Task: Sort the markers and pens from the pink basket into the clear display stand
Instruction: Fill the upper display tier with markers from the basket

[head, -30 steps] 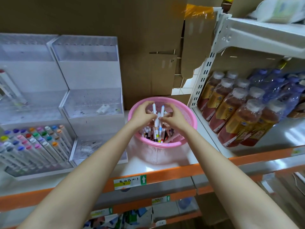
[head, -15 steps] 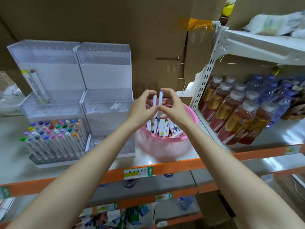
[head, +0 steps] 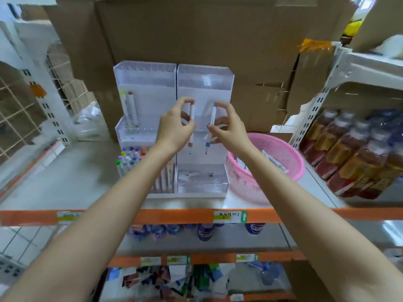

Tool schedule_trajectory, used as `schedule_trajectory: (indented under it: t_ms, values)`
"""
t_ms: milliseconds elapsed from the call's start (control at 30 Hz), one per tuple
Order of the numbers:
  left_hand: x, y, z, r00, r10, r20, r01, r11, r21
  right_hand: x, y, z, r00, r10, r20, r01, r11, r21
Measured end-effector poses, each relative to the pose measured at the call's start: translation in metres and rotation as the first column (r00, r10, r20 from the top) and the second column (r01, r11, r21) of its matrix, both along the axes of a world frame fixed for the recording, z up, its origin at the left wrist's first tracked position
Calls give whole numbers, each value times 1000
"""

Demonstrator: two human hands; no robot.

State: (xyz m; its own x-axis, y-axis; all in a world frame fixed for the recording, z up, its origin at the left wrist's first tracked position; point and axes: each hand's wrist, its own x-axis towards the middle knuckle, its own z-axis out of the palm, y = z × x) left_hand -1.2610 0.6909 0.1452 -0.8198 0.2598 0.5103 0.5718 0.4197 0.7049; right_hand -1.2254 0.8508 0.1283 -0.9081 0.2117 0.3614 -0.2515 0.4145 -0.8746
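My left hand (head: 175,125) pinches a white marker with a brown cap (head: 192,125), held upright. My right hand (head: 227,127) pinches a white marker with blue caps (head: 211,127), also upright. Both hang in front of the right column of the clear display stand (head: 205,83), level with its middle tier. The stand's left column holds two markers (head: 130,110) in the middle tier and several coloured ones (head: 130,155) in the bottom tier. The pink basket (head: 292,158) stands to the right of the stand with several markers inside.
Cardboard boxes (head: 196,29) rise behind the stand. Bottled drinks (head: 353,153) fill the white shelf at the right. An orange shelf edge (head: 174,215) runs across in front, with more goods on the shelves below. A wire rack (head: 19,110) stands at the far left.
Both hands lifted out of the pink basket, each with one marker, and moved left to the front of the stand. The two markers have drawn apart.
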Motion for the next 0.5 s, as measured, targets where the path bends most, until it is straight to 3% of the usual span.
schedule_trajectory:
  t_ms: [267, 500]
  values:
    - [-37, -77, 11, 994, 91, -56, -87, 994, 65, -46, -82, 17, 997, 70, -34, -70, 997, 19]
    - [-75, -111, 21, 993, 45, -109, -28, 988, 151, -84, -123, 25, 995, 14, -101, -9, 999, 50]
